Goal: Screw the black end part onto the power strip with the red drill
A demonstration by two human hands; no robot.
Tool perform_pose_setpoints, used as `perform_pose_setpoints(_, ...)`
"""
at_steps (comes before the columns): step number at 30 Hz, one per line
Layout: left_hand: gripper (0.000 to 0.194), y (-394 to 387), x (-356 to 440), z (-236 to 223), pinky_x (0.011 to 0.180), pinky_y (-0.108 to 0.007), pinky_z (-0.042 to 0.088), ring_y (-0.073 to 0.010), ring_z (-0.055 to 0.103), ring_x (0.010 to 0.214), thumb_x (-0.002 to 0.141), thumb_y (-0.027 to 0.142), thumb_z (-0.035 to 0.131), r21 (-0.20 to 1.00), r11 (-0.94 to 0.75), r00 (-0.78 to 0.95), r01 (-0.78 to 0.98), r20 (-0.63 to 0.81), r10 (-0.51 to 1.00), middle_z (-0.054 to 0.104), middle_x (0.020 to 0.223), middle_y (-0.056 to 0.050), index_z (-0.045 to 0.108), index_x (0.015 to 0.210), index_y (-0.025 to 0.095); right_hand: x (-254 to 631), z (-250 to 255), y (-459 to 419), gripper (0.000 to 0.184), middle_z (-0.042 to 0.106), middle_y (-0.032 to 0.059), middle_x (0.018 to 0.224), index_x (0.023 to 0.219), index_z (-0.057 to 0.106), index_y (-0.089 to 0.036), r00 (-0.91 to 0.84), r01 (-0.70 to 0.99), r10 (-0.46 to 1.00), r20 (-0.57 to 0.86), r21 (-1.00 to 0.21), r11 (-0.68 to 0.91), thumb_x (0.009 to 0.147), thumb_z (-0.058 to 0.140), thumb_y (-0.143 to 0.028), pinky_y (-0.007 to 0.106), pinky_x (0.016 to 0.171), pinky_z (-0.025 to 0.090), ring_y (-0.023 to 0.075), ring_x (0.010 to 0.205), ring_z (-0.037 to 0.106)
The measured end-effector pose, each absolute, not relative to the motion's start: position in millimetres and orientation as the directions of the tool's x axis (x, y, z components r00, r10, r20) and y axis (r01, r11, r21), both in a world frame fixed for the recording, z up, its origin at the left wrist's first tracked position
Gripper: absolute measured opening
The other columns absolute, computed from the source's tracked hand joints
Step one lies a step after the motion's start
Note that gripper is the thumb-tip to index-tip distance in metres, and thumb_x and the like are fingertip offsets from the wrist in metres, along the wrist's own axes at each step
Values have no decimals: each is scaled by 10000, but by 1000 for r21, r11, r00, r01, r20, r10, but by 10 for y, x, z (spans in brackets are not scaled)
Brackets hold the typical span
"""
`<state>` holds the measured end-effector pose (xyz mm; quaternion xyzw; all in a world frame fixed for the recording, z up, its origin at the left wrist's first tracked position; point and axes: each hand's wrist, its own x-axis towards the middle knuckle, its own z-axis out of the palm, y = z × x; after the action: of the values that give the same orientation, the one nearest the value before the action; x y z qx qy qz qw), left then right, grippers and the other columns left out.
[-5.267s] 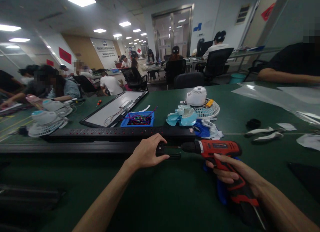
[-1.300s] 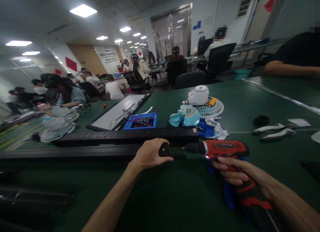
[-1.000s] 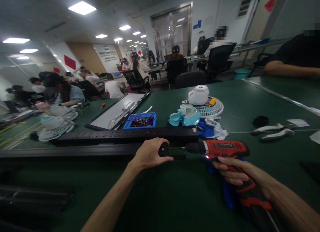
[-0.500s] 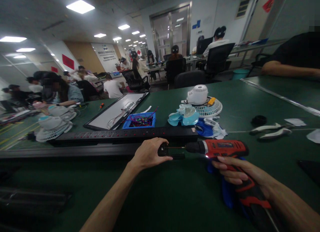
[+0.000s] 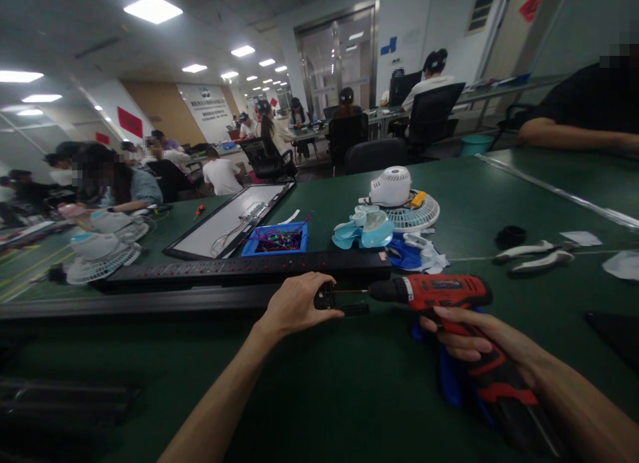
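Note:
My left hand is closed around the right end of a long black bar lying across the table, thumb below and fingers on top. My right hand grips the handle of a red and black cordless drill. From the drill's black chuck a long thin bit points left, its tip at the bar's end between my left thumb and fingers. Whether a screw sits at the tip is too small to tell. Just behind the bar lies a black power strip with a row of red marks.
Beyond the strip are a blue tray of wires, a framed panel, light-blue fan blades and a white fan. Pliers lie to the right. Blue cloth or plastic shows behind the drill handle. A person's arm rests at far right.
The view has shifted slightly. The small white light under the drill's chuck no longer shows. Both hands keep their grips, and the bit stays at the bar's end.

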<state>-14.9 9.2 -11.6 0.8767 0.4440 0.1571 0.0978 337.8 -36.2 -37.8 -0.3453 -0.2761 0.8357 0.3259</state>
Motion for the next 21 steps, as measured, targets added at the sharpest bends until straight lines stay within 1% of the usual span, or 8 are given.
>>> perform_pose_setpoints(2,575,91,-150,-112,1011,-413,540,-273,699,1103,846,583,811,314,-588,558,746,188,808,716,1225,-65,634,1267,233,3399,-409,-355,340,389,-111,425,875,804,-39,-540,-355,744,-394,-694,-626,823,884,-365,124,400,447,-2,373,190)
perform_pose_setpoints(4,571,90,-152,-107,1005,-410,541,-273,699,1102,847,574,814,314,-590,561,744,187,806,717,1222,-65,633,1268,234,3413,-418,-355,326,600,-22,529,979,812,-41,-514,-381,755,-406,-681,-625,815,892,-311,134,408,471,-5,367,282)
perform_pose_setpoints(5,567,89,-152,-105,1000,-408,543,-273,699,1099,846,569,817,313,-591,562,743,187,806,718,1218,-63,633,1265,235,3416,-413,-357,330,724,51,682,1041,810,-58,-499,-397,761,-414,-671,-626,807,897,-274,141,414,484,-9,373,331)
perform_pose_setpoints(6,560,88,-153,-103,995,-407,544,-272,700,1096,848,565,818,312,-591,562,744,188,806,718,1214,-61,633,1261,236,3416,-405,-359,346,796,122,883,1099,804,-81,-488,-409,763,-423,-662,-628,803,896,-235,148,425,500,-13,383,376)
perform_pose_setpoints(8,546,86,-153,-97,993,-406,545,-270,700,1096,853,554,816,313,-591,563,743,186,805,717,1215,-58,631,1256,237,3413,-387,-363,370,783,208,1177,1172,787,-110,-479,-422,761,-438,-645,-637,820,872,-186,164,447,528,-15,396,435)
perform_pose_setpoints(9,540,85,-153,-94,997,-407,544,-270,700,1097,854,550,816,314,-592,563,742,186,805,717,1217,-58,630,1253,237,3411,-379,-365,359,772,225,1215,1181,784,-109,-482,-418,752,-450,-636,-649,836,855,-180,170,453,537,-11,396,451)
perform_pose_setpoints(16,531,75,-159,-89,1006,-408,541,-268,698,1110,851,523,827,320,-594,566,738,186,804,715,1236,-57,624,1253,242,3386,-295,-388,339,800,206,1159,1186,783,-108,-495,-371,723,-482,-635,-677,862,823,-200,170,471,555,25,423,531)
perform_pose_setpoints(21,536,66,-161,-83,993,-410,546,-272,705,1099,847,527,826,318,-591,562,742,187,806,717,1230,-56,620,1257,248,3375,-269,-395,332,813,190,1125,1198,772,-106,-491,-363,726,-481,-645,-673,880,801,-201,177,484,566,22,415,516)
